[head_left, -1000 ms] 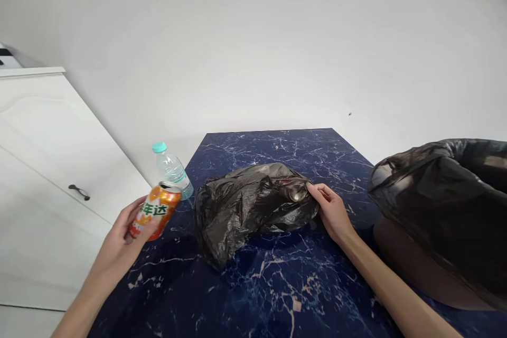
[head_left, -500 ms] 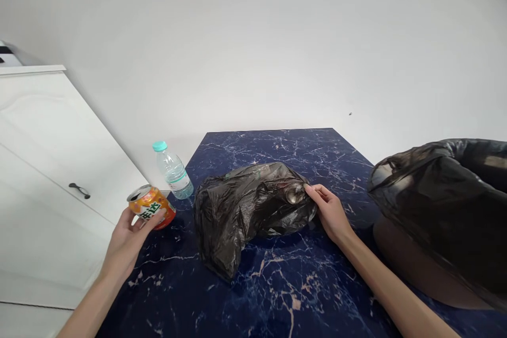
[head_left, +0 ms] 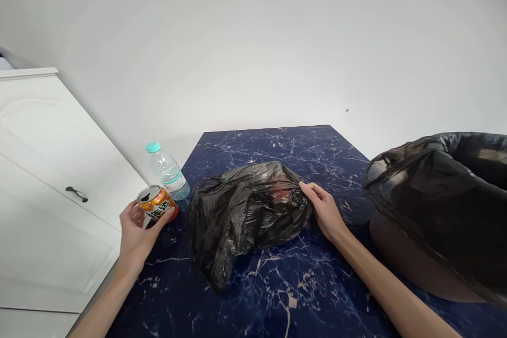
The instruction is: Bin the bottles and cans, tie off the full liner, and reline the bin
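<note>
My left hand (head_left: 137,235) is wrapped around an orange drink can (head_left: 159,204), thumb on the near side. The can stands tilted at the table's left edge with its opened top showing. Just behind it is a clear plastic bottle (head_left: 168,171) with a turquoise cap. My right hand (head_left: 325,211) pinches the right end of a crumpled black plastic bag (head_left: 245,216) between thumb and fingers. The bag lies in mid-table. Something reddish and metallic shows faintly through its thin film; the rest of its contents is hidden.
At the right stands a bin (head_left: 407,259) lined with a black bag (head_left: 435,206) folded over its rim. A white cabinet (head_left: 43,211) with a dark handle flanks the left. The dark blue marbled table (head_left: 269,142) meets a plain wall (head_left: 253,47).
My left hand and the can have shifted slightly right, closer to the bottle. At my right fingertips the bag has been drawn over the metallic round end that showed before. The view has moved slightly.
</note>
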Motion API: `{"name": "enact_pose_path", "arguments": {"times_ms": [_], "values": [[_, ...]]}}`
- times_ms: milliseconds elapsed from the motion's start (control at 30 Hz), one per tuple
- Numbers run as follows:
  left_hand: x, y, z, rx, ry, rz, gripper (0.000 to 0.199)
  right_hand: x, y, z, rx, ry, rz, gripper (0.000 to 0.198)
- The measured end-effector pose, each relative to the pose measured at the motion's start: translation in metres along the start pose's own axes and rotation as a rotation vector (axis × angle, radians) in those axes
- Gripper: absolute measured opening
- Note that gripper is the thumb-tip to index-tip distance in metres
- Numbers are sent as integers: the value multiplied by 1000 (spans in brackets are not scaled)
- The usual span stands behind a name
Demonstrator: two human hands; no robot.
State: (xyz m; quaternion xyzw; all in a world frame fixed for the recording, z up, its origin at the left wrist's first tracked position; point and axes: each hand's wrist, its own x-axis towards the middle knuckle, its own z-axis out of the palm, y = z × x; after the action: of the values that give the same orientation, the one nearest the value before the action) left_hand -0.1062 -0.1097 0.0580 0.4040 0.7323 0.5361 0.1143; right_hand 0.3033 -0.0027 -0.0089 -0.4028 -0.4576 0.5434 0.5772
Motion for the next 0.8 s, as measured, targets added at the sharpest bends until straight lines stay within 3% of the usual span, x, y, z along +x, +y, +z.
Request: {"name": "enact_pose_path", "arguments": {"times_ms": [67, 133, 200, 267, 333, 400, 533, 800], "values": [[-13, 2, -4, 108, 196, 218, 90, -1, -1, 2, -7, -2, -7, 45], [-29, 9, -9, 216, 290, 451, 66, -1, -2, 3, -9, -4, -9, 46], [-41, 18, -12, 328, 145, 602, 31, -1, -2, 4, -3, -5, -5, 46], [-47, 24, -9, 431, -135, 687, 16, -1, -3, 4, 14, -6, 4, 47], [-45, 26, 0, 491, -369, 759, 21, -1, -4, 4, 42, -10, 19, 49], [-40, 24, 12, 506, -499, 799, 24, -1, -5, 3, 74, -16, 36, 50], [-35, 27, 37, 454, -663, 840, 30, -1, -7, 1, 145, -22, 59, 47], [-49, 65, 74, 183, -1042, 824, 49, 1, -6, -1, 206, -39, 95, 42]]}}
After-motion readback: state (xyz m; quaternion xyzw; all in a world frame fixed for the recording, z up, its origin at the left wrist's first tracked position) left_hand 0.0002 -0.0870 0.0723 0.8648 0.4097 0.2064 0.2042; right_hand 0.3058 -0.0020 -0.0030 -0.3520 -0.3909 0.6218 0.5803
